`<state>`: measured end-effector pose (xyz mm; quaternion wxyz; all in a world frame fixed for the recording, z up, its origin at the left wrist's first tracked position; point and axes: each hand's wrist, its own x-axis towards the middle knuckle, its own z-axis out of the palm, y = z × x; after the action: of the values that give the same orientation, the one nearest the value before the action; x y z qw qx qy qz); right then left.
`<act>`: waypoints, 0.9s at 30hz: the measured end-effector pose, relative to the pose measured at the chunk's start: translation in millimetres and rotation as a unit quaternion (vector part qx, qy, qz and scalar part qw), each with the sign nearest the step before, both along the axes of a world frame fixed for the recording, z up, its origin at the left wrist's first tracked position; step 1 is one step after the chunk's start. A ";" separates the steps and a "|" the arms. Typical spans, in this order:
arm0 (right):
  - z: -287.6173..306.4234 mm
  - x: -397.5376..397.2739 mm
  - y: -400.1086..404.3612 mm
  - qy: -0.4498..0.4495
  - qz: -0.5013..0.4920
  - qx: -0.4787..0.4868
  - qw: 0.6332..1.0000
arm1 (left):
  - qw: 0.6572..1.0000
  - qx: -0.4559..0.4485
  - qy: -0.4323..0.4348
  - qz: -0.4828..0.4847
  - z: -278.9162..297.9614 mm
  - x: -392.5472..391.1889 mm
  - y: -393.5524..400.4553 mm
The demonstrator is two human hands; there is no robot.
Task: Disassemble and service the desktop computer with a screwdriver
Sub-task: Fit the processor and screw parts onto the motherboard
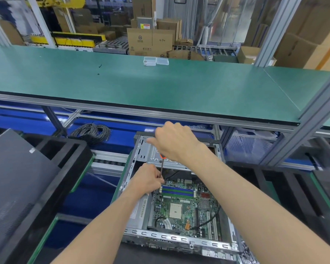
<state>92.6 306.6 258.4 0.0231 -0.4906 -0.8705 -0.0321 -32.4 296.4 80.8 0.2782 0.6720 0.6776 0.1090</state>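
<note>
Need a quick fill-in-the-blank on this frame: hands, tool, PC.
1. The right hand grips the handle of the ____.
2. The left hand pinches the tool's ____ near the memory slots.
3. The open computer case exposes a green ____.
4. Two clear plastic boxes sit on the ____ bench top.

Missing: screwdriver; shaft; motherboard; green

Both forearms are bare as far up as the picture reaches, with no sleeve or cuff showing at its lower edge. The left hand (148, 179) and right hand (176, 141) wear no gloves, and the wrists carry no watch or strap (rings cannot be made out).
</note>
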 end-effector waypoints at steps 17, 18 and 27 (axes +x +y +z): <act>1.4 -4.4 3.1 0.036 0.106 -0.069 0.991 | 0.999 -0.005 0.039 -0.010 5.1 3.1 -0.8; 3.4 -2.6 3.4 0.055 0.128 -0.101 0.985 | 0.999 -0.005 0.031 -0.004 4.6 2.8 -1.1; 1.9 2.2 4.0 0.004 0.028 -0.007 1.000 | 0.999 0.023 0.006 -0.028 -0.7 -0.9 0.3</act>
<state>94.8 310.6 260.3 0.0244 -0.4660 -0.8842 -0.0232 -33.4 296.7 80.1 0.2616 0.6972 0.6579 0.1125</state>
